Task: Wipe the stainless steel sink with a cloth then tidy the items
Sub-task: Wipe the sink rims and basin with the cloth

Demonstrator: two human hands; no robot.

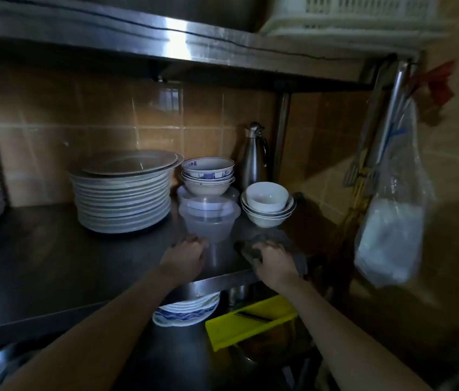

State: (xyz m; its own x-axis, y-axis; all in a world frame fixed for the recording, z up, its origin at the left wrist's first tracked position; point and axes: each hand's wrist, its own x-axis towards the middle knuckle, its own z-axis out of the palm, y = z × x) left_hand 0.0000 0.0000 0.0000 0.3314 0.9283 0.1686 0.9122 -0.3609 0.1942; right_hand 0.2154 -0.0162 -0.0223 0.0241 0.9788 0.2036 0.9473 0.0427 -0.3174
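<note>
1. On the steel shelf [53, 249], near its front edge, the right hand [275, 261] bunches a grey cloth [282, 237] under bent fingers.
2. The left hand [184, 256] curls round the base of the clear plastic containers [208, 221].
3. A plate stack [122, 198] and white bowls [267, 206] flank the containers.

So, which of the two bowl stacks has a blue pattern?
The bowl stack next to the plate pile; the other stack, in front of the steel flask, is plain white.
</note>
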